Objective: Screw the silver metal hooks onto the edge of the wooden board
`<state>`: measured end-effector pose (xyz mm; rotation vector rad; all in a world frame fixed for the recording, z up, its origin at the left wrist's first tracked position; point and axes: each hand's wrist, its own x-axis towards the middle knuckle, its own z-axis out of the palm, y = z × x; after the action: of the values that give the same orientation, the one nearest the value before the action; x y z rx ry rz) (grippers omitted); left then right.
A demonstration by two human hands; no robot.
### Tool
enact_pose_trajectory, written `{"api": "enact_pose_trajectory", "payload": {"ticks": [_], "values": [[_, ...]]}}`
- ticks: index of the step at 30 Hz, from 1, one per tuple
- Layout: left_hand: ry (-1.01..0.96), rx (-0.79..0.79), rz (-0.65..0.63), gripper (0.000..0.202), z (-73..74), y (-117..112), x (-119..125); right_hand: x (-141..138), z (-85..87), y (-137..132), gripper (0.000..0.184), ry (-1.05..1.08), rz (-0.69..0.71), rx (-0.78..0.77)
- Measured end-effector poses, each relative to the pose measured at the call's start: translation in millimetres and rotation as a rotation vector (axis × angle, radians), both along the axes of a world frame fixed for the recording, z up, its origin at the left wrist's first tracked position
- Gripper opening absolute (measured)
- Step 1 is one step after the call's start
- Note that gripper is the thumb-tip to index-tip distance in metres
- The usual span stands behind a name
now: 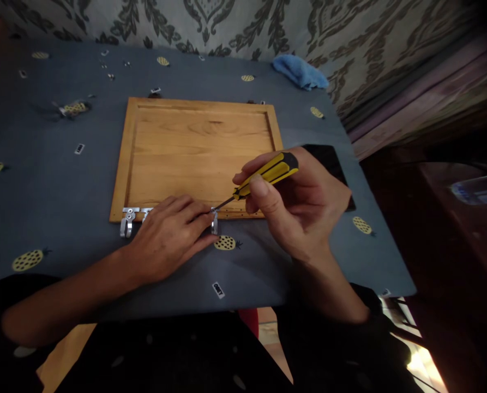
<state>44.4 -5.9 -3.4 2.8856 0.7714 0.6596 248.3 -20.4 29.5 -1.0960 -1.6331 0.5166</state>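
A wooden panel with a raised frame lies flat on the blue cloth-covered table. My right hand is closed round a yellow-and-black screwdriver, whose tip meets a small metal hook at the panel's near edge. My left hand lies over that edge with its fingertips pinching the same hook. Another metal hook is fixed at the near left corner, and a further one is partly hidden under my left hand.
A blue rag lies at the table's far right. Small screws and metal parts are scattered at the far left. A dark flat object shows behind my right hand. Patterned wall behind; the table edge drops off at the right.
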Motion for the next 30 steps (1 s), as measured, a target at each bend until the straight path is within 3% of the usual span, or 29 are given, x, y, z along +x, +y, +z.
{"api": "enact_pose_trajectory", "payload": {"ticks": [17,30], "values": [[-0.004,-0.018,0.022,0.024,0.5,-0.6,1.4,0.1,-0.2,0.3,0.011,0.000,-0.016,0.018],[0.033,-0.056,0.083,0.022,3.6,-2.7,1.7,-0.6,-2.2,1.2,0.013,-0.016,-0.056,-0.053]]}}
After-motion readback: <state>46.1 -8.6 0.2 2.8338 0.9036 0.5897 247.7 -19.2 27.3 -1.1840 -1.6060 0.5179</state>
